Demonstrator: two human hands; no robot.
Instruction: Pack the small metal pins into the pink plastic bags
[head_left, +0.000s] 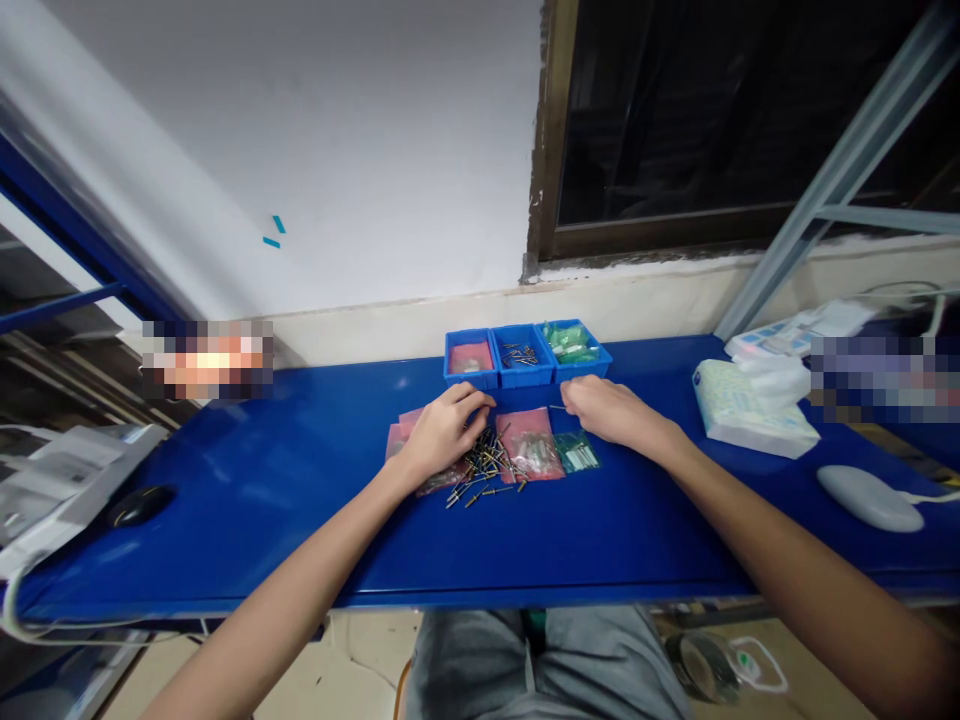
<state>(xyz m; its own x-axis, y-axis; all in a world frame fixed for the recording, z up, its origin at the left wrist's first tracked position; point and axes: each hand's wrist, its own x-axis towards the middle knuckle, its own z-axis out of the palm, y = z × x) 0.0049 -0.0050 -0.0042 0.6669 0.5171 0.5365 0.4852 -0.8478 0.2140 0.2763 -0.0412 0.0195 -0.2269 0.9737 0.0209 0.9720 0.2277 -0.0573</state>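
A loose heap of blind rivets [489, 458] lies on the blue table, some with brass-coloured bodies and thin metal pins. My left hand [450, 428] hovers at the heap's upper left, fingers curled towards the thumb; whatever may be between them is hidden. In front of the right-hand bin, my right hand [604, 410] is closed, and a thin rivet pin [557, 407] sticks out leftward from its fingertips. Between the hands lies a pink bag [531, 445] of small metal parts. Below my right hand is a small green bag [577, 453] with silvery pieces. More pink bags [396, 437] lie partly under my left hand.
Three joined blue bins [525, 376] stand behind, holding a pink bag, loose rivets and green bags. To the right are a tissue pack [754, 410] and a pale mouse [870, 497]. A black mouse [141, 506] sits at left beside white equipment [71, 485].
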